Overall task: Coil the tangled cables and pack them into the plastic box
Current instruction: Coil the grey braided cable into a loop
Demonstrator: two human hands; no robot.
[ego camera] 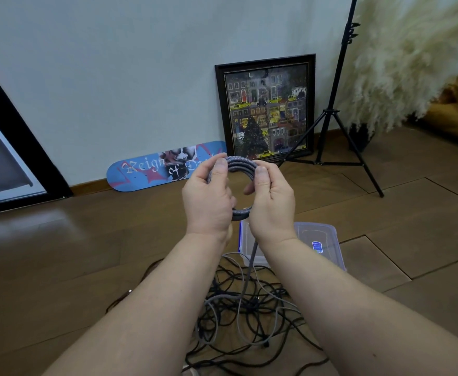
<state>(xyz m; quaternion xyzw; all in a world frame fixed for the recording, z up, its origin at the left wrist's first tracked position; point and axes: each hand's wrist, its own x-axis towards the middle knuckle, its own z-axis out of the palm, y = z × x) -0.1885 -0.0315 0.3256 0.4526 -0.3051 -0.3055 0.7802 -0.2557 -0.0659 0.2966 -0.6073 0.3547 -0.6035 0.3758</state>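
- Both hands are up in front of the wall, holding a grey braided cable (242, 161) wound into a round coil.
- Left hand (209, 199) grips the coil's left side, thumb pressed on top.
- Right hand (272, 202) curls round the right side, thumb pinching the loops.
- One strand drops to the tangled cables (238, 316) on the wooden floor.
- Clear plastic box (314, 240) sits just behind that tangle, blue label unreadable.
- Skateboard (165, 166) against the wall reads "Reign of".

plastic box (317, 240) half hidden behind forearm, coil's (240, 165) sides covered by hands (fingers unseen), tangle (249, 321) cut off below
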